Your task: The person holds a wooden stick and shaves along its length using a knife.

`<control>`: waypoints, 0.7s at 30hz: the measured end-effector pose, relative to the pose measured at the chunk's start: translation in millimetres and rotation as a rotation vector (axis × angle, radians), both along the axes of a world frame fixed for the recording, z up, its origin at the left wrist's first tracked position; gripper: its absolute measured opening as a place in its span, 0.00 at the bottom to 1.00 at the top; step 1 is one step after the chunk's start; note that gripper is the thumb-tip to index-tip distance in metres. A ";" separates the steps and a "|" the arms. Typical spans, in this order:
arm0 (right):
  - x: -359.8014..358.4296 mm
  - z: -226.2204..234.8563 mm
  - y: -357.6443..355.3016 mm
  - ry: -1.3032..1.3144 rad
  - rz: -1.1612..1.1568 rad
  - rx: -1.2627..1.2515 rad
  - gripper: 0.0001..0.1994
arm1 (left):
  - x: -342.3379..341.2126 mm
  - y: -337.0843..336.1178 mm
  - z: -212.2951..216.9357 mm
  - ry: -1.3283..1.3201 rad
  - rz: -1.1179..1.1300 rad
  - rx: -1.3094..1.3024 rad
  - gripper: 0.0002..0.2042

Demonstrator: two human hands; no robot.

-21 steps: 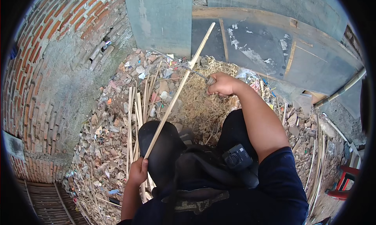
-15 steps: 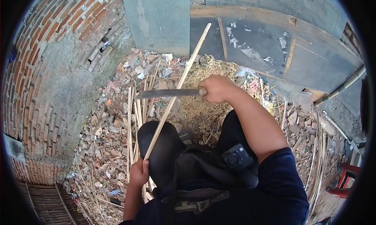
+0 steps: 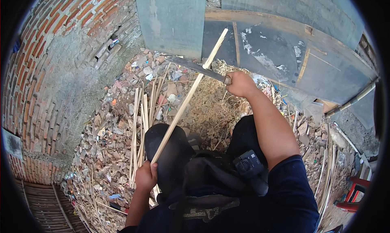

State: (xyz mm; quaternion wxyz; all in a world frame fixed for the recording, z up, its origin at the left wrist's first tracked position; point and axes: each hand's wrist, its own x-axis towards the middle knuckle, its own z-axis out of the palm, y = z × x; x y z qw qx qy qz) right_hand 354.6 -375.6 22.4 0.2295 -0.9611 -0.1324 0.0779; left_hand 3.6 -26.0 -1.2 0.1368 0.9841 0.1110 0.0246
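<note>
My left hand [image 3: 146,177] is closed around the lower end of a long pale split-bamboo strip [image 3: 181,110], which slants up and to the right across my left knee. In my right hand [image 3: 241,84] is the handle of a machete [image 3: 194,65], its long dark blade pointing left and slightly away from me. The blade lies across the upper part of the strip and seems to touch it where a pale shaving or cut shows. A heap of curly shavings [image 3: 211,97] covers the ground beyond my knees.
More bamboo strips [image 3: 135,131] lie left of my left leg, and others [image 3: 328,172] on the right. Rubble and litter [image 3: 107,139] cover the ground. A brick wall [image 3: 48,91] stands left, grey panels [image 3: 170,26] ahead. A red object [image 3: 352,196] sits at the right edge.
The machete has moved farther up the strip, away from me, and its tip has swung up. My right arm has reached forward; my left hand keeps hold of the strip's lower end.
</note>
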 end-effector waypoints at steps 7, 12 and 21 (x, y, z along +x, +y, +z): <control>2.7 -3.5 2.5 0.556 0.096 0.473 0.23 | -0.8 0.8 -0.9 -0.025 0.012 -0.037 0.19; -5.1 9.0 5.5 0.025 0.123 0.068 0.17 | -1.1 1.0 -2.8 -0.024 0.020 -0.052 0.19; -59.0 43.2 55.0 -0.035 0.555 -0.275 0.14 | 0.7 -3.3 3.7 0.027 0.032 -0.016 0.19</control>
